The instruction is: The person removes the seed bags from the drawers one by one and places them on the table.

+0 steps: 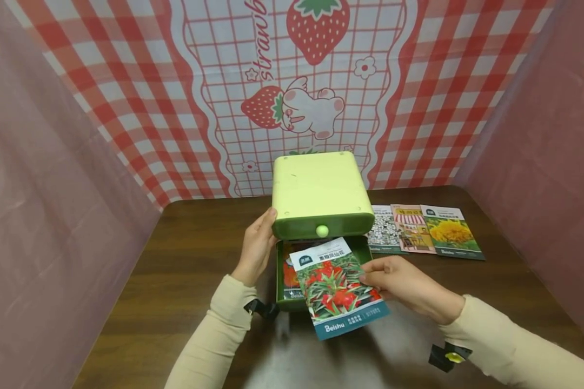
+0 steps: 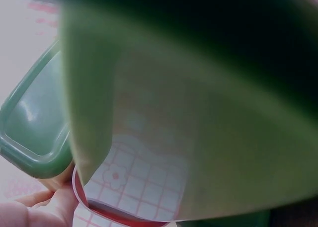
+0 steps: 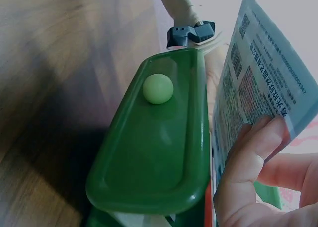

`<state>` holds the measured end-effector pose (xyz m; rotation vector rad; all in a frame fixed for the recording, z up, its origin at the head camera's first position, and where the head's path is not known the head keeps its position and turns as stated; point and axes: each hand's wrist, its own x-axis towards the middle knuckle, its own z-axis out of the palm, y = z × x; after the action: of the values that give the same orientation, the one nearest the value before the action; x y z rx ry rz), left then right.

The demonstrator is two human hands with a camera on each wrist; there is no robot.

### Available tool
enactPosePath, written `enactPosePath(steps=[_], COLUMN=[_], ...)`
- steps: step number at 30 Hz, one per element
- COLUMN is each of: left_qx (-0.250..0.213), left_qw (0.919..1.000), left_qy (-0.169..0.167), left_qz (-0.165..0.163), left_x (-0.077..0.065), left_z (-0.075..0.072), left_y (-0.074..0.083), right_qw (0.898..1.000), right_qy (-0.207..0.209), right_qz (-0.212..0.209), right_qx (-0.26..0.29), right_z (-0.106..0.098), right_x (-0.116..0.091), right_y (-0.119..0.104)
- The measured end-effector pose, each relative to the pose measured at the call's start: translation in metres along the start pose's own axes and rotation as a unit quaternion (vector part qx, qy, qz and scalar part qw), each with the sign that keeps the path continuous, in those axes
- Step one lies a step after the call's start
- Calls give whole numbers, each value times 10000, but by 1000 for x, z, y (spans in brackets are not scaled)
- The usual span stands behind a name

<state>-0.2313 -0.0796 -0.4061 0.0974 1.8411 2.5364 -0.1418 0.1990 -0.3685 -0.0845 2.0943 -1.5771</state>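
Observation:
My right hand (image 1: 411, 286) pinches the right edge of a seed packet (image 1: 340, 289) with red flowers and a teal bottom band, tilted above the pulled-out lower drawer (image 1: 366, 254). The right wrist view shows the packet's printed back and the dark green drawer front (image 3: 149, 147) with its round light-green knob (image 3: 158, 89). Another packet (image 1: 291, 278) with orange-red flowers lies inside the drawer, partly hidden by the held one. My left hand (image 1: 254, 248) rests along the left side of the yellow-green drawer box (image 1: 321, 183), fingertips near its front corner. The upper drawer is closed.
To the right of the box several seed packets lie on the brown wooden table (image 1: 194, 259): one with white flowers (image 1: 383, 227), one with a striped awning (image 1: 411, 229), one with yellow flowers (image 1: 450, 232). A strawberry-patterned cloth (image 1: 224, 81) hangs behind, pink curtains at both sides.

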Motion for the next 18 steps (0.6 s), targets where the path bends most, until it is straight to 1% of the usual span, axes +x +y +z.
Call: enactPosePath(steps=[4, 8, 13, 16, 18], left_qx=[-20, -46, -85, -85, -79], left_qw=[10000, 10000, 10000, 9999, 9999], left_qy=[49, 24, 2, -10, -21], left_qz=[-62, -54, -29, -62, -68], left_x=[0, 0, 0, 1, 1], left_z=[-1, -1, 0, 0, -1], left_y=[1, 2, 2, 2, 3], right_qw=[9996, 9995, 9990, 9978, 9953], right_qy=[-215, -148, 127, 442, 758], right_qz=[-156, -243, -288, -333, -395], right_qx=[54, -122, -320, -375, -464], right_z=[-8, -14, -23, -31, -37], right_x=[-10, -21, -35, -42, -46], right_y=[2, 1, -3, -4, -6])
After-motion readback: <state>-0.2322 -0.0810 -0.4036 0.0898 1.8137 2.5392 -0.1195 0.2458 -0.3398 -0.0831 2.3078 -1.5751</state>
